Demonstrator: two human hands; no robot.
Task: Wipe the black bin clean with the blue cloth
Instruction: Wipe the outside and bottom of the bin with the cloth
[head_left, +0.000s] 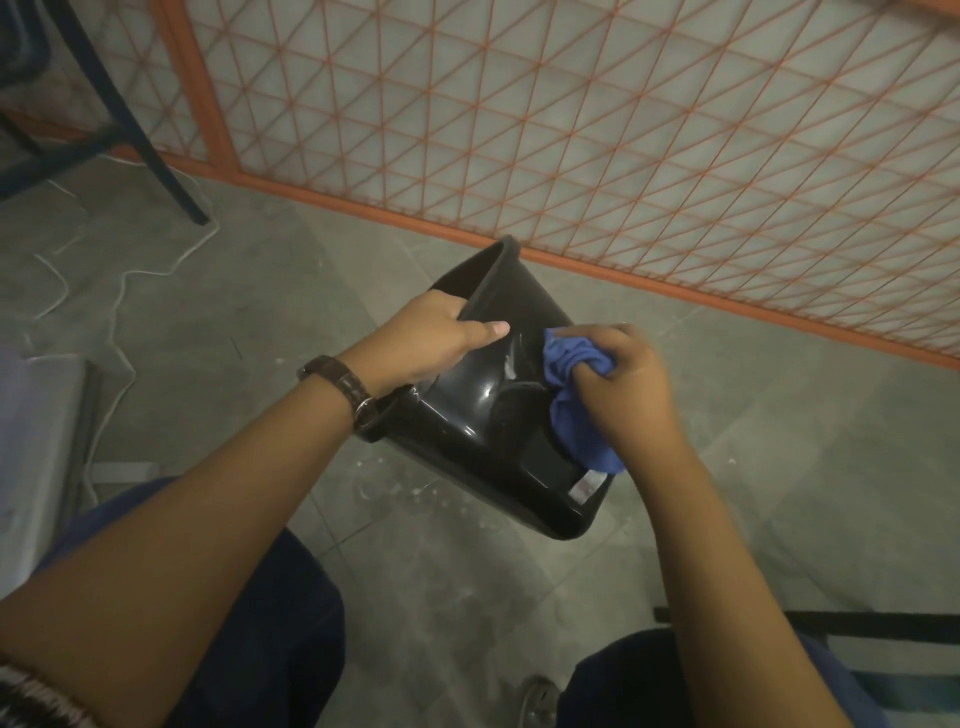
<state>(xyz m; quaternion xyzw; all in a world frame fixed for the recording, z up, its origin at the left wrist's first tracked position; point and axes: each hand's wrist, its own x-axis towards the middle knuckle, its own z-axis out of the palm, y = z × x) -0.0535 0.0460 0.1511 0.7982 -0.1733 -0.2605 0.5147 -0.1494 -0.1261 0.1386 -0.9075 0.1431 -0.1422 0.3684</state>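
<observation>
- Dark blue trousers (270, 623) cover both knees at the bottom edge, with the toe of a grey shoe (540, 696) showing between them.
- Two bare forearms reach forward from the knees; the left wrist wears a brown-strapped wristwatch (343, 384).
- The left hand (431, 338) grips the rim of the black bin (467, 415). Its fingers are curled over the edge into the mouth and the thumb lies straight along the outer wall.
- The black bin is held tipped on its side between the two hands, above the floor (260, 312). Its mouth faces left and away, and its base points back to the right, towards the person.
- The right hand (618, 374) has its fingers closed round a bunched blue cloth (571, 415), pressing it against the bin's glossy outer wall near the base.
- The loose end of the cloth hangs down over the wall, just above a small pale label (584, 488).
- The floor is grey tile, with white specks under the bin.
- A white cable (119, 291) snakes across the floor at left, beside a pale grey box (41, 415).
- Beyond the bin stands an orange wire-mesh fence (623, 130).
- Dark blue metal legs (130, 114) stand at upper left.
</observation>
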